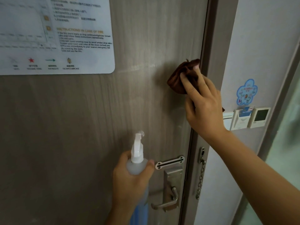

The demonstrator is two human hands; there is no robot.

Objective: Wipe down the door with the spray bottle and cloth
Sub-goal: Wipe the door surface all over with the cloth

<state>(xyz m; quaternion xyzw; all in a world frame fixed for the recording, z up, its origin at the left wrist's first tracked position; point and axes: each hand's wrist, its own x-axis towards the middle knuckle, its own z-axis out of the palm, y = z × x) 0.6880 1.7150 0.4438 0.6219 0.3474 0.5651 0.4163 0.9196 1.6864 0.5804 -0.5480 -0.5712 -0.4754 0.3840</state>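
The brown cloth (181, 77) was bunched up and pressed flat on the grey door (81, 127), high up and right next to the door's right edge. The right hand (203, 103) had it, with fingers spread over the cloth and bent a little round its folds, pushing it on the wood. The cloth poked out above and to the left of that hand, so the unwiped wood lay mostly to the left and below. The spray bottle (138, 161) was lower down, just left of the metal latch plate (170, 162) and above the door handle (168, 198). It stood almost straight up, with its white nozzle at the top, close to the door. The left hand (129, 179) was wrapped tight round the bottle's neck and body. The right hand was the closer one to the upper door; the left hand was nearer the handle. I think the wiping would go left or down from the cloth. A big fire notice (56, 34) was stuck at the top left. A door chain (201, 172) hung on the frame, and wall switches (246, 117) sat further right.
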